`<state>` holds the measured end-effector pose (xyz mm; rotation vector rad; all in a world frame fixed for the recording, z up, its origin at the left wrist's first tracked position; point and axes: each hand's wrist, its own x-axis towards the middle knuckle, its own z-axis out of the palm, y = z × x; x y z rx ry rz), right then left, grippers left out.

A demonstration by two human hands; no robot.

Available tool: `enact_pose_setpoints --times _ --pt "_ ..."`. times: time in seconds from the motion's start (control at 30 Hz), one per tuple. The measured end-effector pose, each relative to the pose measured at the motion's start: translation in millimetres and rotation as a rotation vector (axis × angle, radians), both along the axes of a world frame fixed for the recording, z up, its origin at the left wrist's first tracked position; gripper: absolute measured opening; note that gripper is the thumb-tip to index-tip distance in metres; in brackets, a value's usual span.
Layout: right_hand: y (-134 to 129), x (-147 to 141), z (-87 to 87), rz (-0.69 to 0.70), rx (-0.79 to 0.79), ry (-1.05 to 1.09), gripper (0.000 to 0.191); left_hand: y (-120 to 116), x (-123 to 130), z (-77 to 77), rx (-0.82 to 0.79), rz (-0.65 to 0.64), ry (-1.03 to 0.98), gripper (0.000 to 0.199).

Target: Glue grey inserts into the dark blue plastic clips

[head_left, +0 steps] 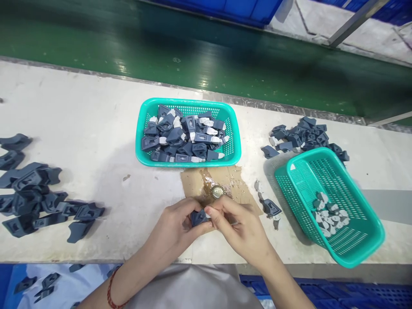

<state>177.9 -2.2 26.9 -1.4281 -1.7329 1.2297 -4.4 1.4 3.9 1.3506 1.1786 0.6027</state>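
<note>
Since both hands, left point(174, 227) and right point(240, 227), have fingers pinched on that small grey clip point(198, 216), it looks light, stiff plastic, best gripped by its edges.

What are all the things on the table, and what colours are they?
Held part: one, dark blue, between both hands.
Middle basket: one, teal, full of blue and white parts.
Right basket: one, teal, tilted, a few white pieces inside.
Left pile: many, dark blue, left on table.
Far right pile: many, dark blue, behind right basket.
Cardboard: one, brown, shiny wet patch, small round tin on it.
Table: white.
Left hand.
Right hand.
</note>
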Motion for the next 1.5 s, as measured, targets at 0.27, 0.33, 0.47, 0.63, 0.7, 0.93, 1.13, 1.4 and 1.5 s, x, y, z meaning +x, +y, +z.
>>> enact_pose_setpoints --times 0.27,0.33,0.47,0.63,0.7,0.93,1.13,1.4,1.5 --pt "-4.0 -1.8 -9.6 -0.165 -0.240 0.250 0.037 1.1 -8.4 9.0 0.071 -0.165 0.037 0.019" --pt "-4.6 -1.2 -6.7 -0.146 -0.233 0.241 0.035 2.5 -11.3 13.0 0.061 -0.224 0.000 0.020" --pt "1.2 2.5 0.2 0.042 0.031 -0.079 0.030 3.3 -14.0 16.9 0.050 -0.262 -0.038 0.020" --pt "8.3 1.3 -1.1 0.218 0.345 -0.333 0.040 2.4 -15.1 17.0 0.037 -0.246 -0.003 0.026" --pt "9.0 -0.9 -2.7 0.243 0.381 -0.371 0.040 2.7 -15.5 17.2 0.032 -0.241 -0.003 0.029" --pt "9.0 -2.7 -4.4 0.239 0.315 -0.312 0.042 3.3 -15.2 15.3 0.066 -0.300 0.016 0.030" --pt "3.6 -5.4 4.0 0.200 0.316 -0.270 0.040 2.7 -15.5 17.2 0.083 -0.341 -0.045 0.024" --pt "-20.8 47.6 23.0 -0.155 0.175 -0.203 0.033 17.7 -34.6 33.6 0.485 -0.179 0.185 0.026" --pt "-33.3 93.2 29.8 -0.560 0.114 -0.472 0.023 50.3 -43.8 50.5 0.648 -0.058 0.368 0.032"
